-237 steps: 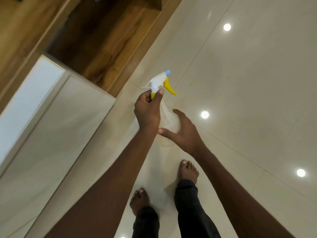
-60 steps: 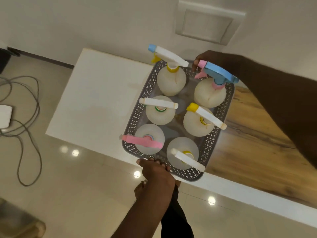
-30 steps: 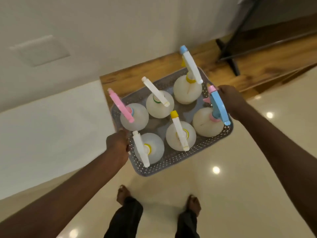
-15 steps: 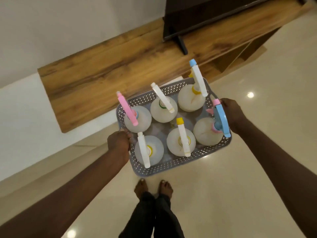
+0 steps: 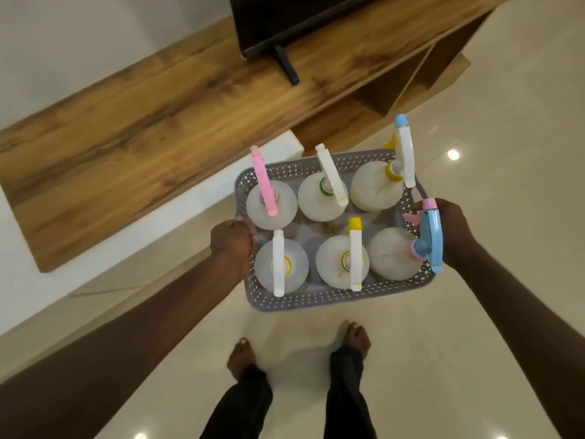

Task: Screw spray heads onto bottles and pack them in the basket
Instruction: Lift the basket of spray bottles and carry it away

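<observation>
— How many bottles do you have there?

— Six bottles, all standing upright in the grey basket (image 5: pixel 316 301), in two rows of three. Each one carries a spray head. In the far row: a pink head (image 5: pixel 264 185) on the left, a white head with a green collar (image 5: pixel 330 179) in the middle, and a white head with a blue tip (image 5: pixel 404 150) on the right. In the near row: a plain white head (image 5: pixel 278 263) on the left, a white head with a yellow tip (image 5: pixel 355 253) in the middle, and a blue head with a pink tip (image 5: pixel 430 239) on the right.

— And where is the basket relative to your hands?

— Between them. My left hand (image 5: pixel 232 243) is closed around the rim of the left short side, fingers curled over the edge just beside the near-left bottle (image 5: pixel 267 275). My right hand (image 5: pixel 451 228) is clamped on the right short side, behind the blue head. The hands are well apart, one at each end.

— Is the basket resting on anything?

— It hangs over the pale tiled floor (image 5: pixel 474 312), out in front of my two bare feet. The wooden counter (image 5: pixel 158 122) lies beyond it on the left, with a dark screen's stand (image 5: pixel 286 64) on top.
</observation>
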